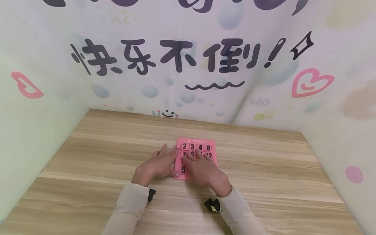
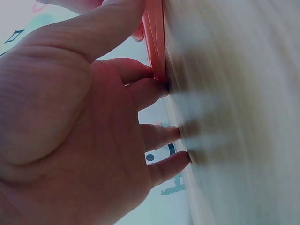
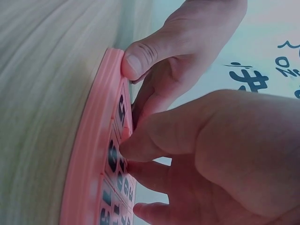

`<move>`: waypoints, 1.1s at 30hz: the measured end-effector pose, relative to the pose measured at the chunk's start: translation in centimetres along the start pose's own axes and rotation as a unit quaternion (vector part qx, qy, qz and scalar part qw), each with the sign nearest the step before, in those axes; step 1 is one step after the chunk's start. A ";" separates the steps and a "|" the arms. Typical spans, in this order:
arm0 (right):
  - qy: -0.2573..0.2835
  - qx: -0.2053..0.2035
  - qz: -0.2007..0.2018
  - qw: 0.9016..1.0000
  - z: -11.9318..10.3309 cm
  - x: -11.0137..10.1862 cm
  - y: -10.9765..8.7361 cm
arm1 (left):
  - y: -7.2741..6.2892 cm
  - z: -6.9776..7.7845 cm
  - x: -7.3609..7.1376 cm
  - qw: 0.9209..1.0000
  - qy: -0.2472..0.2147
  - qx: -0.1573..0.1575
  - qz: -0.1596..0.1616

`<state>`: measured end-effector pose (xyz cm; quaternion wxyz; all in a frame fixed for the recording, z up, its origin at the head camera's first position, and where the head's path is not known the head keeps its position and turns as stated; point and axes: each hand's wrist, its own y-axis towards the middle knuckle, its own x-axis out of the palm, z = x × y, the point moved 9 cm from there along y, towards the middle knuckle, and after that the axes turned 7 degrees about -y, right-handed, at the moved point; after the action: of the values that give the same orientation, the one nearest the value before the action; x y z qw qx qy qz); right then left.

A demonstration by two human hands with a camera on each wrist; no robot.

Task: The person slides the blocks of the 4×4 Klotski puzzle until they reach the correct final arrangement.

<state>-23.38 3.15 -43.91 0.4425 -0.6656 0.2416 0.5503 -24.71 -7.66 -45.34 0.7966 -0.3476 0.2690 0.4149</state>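
Observation:
A pink sliding number puzzle lies flat on the wooden table. Its top row reads 2, 3, 4, 8, and a 5 tile shows near its lower left corner. My left hand holds the puzzle's left edge, the thumb on the near corner and the index finger along the side. In the left wrist view its other fingertips rest on the table. Over the tiles lies my right hand, its fingers extended and the fingertips touching them. It hides much of the lower right part.
The wooden table stretches around the puzzle. Behind it hangs a pale printed cloth with dark lettering and hearts. A white side panel borders the left. Black wrist pieces sit by both cuffs.

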 end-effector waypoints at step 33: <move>0.025 -0.010 -0.004 1.000 0.5 0.4 0.2 | 0.1 -0.1 0.2 1.000 0.000 -0.003 -0.002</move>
<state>-23.65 3.53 -44.32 0.4315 -0.6845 0.2440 0.5346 -24.76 -7.63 -45.58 0.7962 -0.3507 0.2673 0.4142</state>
